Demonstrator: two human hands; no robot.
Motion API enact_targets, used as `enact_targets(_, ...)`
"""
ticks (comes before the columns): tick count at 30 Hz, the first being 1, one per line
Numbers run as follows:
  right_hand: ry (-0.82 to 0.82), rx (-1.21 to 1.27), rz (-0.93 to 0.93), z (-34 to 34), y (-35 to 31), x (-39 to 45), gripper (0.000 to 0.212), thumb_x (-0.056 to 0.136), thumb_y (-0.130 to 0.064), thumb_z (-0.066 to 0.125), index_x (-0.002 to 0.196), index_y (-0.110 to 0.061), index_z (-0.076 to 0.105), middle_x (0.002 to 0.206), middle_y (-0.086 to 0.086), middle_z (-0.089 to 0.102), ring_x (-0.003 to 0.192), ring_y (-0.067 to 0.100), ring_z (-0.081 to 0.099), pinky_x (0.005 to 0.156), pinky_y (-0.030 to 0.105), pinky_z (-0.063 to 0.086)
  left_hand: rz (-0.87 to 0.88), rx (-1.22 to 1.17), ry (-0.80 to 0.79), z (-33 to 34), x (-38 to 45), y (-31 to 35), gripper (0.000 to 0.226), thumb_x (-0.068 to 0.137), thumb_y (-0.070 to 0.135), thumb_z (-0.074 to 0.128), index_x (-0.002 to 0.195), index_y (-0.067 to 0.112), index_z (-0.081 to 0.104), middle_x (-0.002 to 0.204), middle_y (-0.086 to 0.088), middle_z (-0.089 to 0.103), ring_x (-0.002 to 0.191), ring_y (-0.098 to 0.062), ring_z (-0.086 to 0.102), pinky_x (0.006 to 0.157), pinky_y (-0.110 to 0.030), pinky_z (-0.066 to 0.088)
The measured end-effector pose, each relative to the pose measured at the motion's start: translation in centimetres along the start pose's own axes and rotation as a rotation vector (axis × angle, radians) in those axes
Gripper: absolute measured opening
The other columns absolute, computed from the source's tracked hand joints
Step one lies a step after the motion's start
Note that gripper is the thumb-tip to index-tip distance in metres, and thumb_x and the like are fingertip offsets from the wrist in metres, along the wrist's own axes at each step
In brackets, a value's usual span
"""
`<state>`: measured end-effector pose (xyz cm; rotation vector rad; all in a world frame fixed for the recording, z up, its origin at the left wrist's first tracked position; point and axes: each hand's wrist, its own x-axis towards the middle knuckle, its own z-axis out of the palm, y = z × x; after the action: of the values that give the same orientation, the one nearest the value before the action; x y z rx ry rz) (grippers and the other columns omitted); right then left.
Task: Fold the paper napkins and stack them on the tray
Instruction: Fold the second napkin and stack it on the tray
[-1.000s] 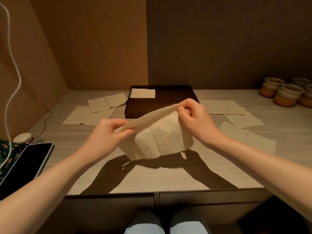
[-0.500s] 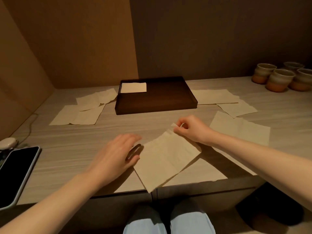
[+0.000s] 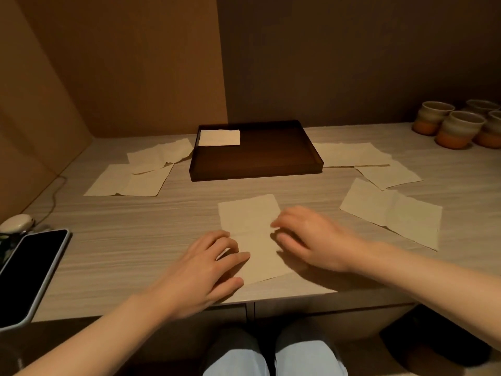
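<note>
You are now laying the napkin (image 3: 250, 234) flat on the surface (image 3: 135, 248) after holding it up; your left hand (image 3: 206, 270) is pressing it, fingers spread, your right hand (image 3: 306, 240) is blurred, seemingly spread, ready to crease it for the tray (image 3: 257, 172)

A phone (image 3: 25, 272) lies screen-up and dark at the left edge of the table (image 3: 135, 240), partly past its front edge. Just behind it sits a small white oval mouse (image 3: 16, 223), with a cable (image 3: 55, 196) running back toward the left wall. Four glazed cups (image 3: 458, 128), grey above and orange below, cluster at the far right corner. Knees in light jeans (image 3: 273, 356) show below the table.
</note>
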<state>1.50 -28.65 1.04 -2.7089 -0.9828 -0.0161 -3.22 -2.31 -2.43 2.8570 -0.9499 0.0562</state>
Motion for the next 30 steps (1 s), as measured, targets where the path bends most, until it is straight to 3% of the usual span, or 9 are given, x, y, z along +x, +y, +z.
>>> enact_targets(3,-0.152,-0.086,-0.082,1.5,0.1,-2.8,0.056,0.099,-0.052,0.028,0.144,-0.023,0.043,0.148,-0.004,0.043,0.134,0.01,0.04,0.113,0.027,0.033,-0.002,-0.043,-0.04,0.0,-0.7,0.8,0.06,0.091,0.067,0.022,0.144,0.042,0.032,0.136,0.013,0.038,0.138,-0.009,0.019,0.109,-0.027,0.019)
enact_targets(5,-0.149,-0.076,-0.093,2.1,0.6,-4.3,0.056,0.101,-0.049,0.03,0.149,-0.023,0.035,0.156,-0.005,0.033,0.142,0.009,0.03,0.117,0.024,0.02,0.021,-0.058,-0.06,0.1,-1.3,1.0,0.06,0.091,0.068,0.023,0.146,0.044,0.026,0.138,0.013,0.033,0.139,-0.007,0.015,0.111,-0.025,0.017)
enact_targets(10,-0.082,-0.032,-0.16,2.4,0.8,-6.6,0.05,0.101,-0.042,0.031,0.141,-0.019,0.05,0.147,0.0,0.048,0.136,0.011,0.042,0.113,0.031,0.036,0.111,0.037,0.007,0.0,-2.5,1.5,0.054,0.092,0.064,0.037,0.138,0.036,0.041,0.132,0.008,0.044,0.124,-0.01,0.038,0.108,-0.026,0.025)
enact_targets(13,-0.038,0.011,-0.207,2.4,0.9,-7.0,0.042,0.1,-0.034,0.039,0.137,-0.018,0.052,0.137,0.001,0.058,0.126,0.013,0.054,0.108,0.034,0.043,0.095,0.103,-0.01,0.5,-2.5,1.2,0.065,0.09,0.066,0.038,0.147,0.035,0.028,0.152,0.01,0.03,0.139,-0.011,0.025,0.114,-0.037,0.01)
enact_targets(16,0.007,0.021,-0.177,1.9,1.4,-7.0,0.046,0.096,-0.028,0.043,0.141,-0.02,0.046,0.138,0.0,0.057,0.128,0.015,0.053,0.104,0.038,0.048,0.083,0.094,-0.039,1.1,-2.5,0.8,0.069,0.091,0.063,0.038,0.151,0.037,0.013,0.158,0.013,0.016,0.145,-0.006,0.006,0.12,-0.037,0.0)
enact_targets(22,-0.053,-0.124,-0.245,2.4,1.7,-7.1,0.061,0.087,-0.016,0.065,0.144,-0.02,0.045,0.148,0.001,0.046,0.137,0.016,0.043,0.113,0.034,0.032,0.105,0.052,0.017,0.9,-2.8,0.8,0.063,0.086,0.048,0.051,0.145,0.037,0.031,0.152,0.018,0.03,0.143,-0.002,0.018,0.119,-0.042,0.011)
enact_targets(26,-0.08,-0.101,-0.275,2.8,1.2,-7.8,0.055,0.094,-0.031,0.043,0.148,-0.022,0.037,0.153,0.0,0.039,0.142,0.013,0.034,0.117,0.032,0.028,0.13,0.026,0.087,1.3,-3.3,0.9,0.058,0.083,0.044,0.06,0.138,0.033,0.045,0.145,0.016,0.043,0.139,-0.003,0.031,0.118,-0.045,0.016)
enact_targets(30,-0.086,-0.153,-0.332,3.3,1.6,-8.2,0.064,0.092,-0.029,0.052,0.151,-0.018,0.029,0.154,0.006,0.037,0.142,0.018,0.034,0.115,0.034,0.033,0.088,0.028,0.163,1.7,-3.5,0.6,0.056,0.077,0.041,0.067,0.131,0.032,0.053,0.137,0.014,0.053,0.131,-0.006,0.042,0.113,-0.058,0.022)
